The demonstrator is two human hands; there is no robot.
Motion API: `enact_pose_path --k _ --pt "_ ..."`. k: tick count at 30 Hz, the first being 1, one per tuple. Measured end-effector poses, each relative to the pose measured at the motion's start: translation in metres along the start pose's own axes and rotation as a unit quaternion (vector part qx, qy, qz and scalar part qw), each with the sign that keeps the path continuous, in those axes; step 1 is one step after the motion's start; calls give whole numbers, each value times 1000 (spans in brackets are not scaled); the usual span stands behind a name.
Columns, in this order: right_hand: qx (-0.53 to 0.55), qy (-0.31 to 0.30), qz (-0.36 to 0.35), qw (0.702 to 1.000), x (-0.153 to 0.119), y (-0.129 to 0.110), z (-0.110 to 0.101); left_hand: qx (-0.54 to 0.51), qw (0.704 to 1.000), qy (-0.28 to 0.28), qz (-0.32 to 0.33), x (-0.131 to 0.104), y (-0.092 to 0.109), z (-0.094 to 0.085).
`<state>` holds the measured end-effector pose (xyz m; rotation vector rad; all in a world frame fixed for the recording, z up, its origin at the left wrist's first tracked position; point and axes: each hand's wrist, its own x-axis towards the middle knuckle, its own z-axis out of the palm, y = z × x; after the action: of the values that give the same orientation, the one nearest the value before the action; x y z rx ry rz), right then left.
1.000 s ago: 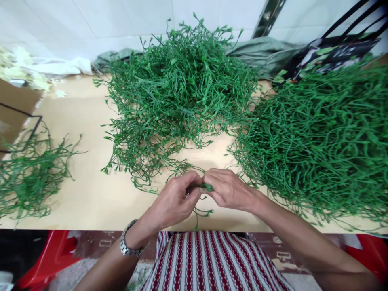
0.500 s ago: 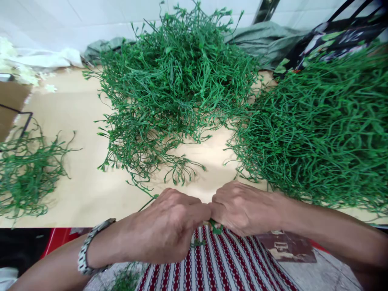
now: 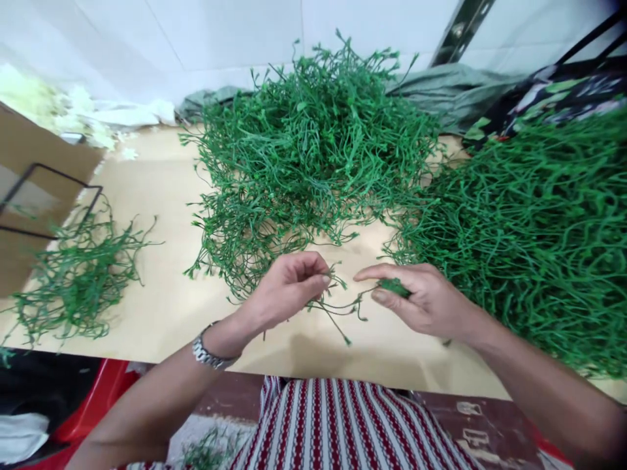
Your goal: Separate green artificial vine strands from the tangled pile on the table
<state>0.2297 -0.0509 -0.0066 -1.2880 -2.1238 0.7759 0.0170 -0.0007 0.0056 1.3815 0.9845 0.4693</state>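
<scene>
My left hand [image 3: 296, 282] is closed in a pinch on a thin green plastic-looking stem sprig [image 3: 337, 313], whose branches with small tips fan out to the right. My right hand [image 3: 424, 301] faces it across a small gap, thumb and index finger apart. A small green clump [image 3: 394, 287] sits in its curled fingers; its exact kind is hard to make out. Behind both hands lies a big loose heap of similar green stems [image 3: 313, 143].
A denser pile of green stems [image 3: 533, 241] fills the right side of the table [image 3: 166, 300]. At left are a smaller bunch [image 3: 83, 281], a black wire frame [image 3: 63, 177] and a cardboard box [image 3: 59, 147]. A red container [image 3: 93, 411] stands below the edge.
My hands were pressed together near the table's front edge. Now they are apart and further over the table, with a sprig showing from the left hand. The view has shifted left.
</scene>
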Motion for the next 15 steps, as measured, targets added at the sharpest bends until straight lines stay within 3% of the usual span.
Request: enact_pose_path --k 8,12,15 --pt "80 -44 64 994 19 -4 40 -71 997 20 21 8 -13 19" --pt "104 -8 128 986 21 -6 63 -125 991 41 21 9 -16 24" --pt "107 -14 141 984 19 -4 67 -122 989 70 32 10 -19 23"
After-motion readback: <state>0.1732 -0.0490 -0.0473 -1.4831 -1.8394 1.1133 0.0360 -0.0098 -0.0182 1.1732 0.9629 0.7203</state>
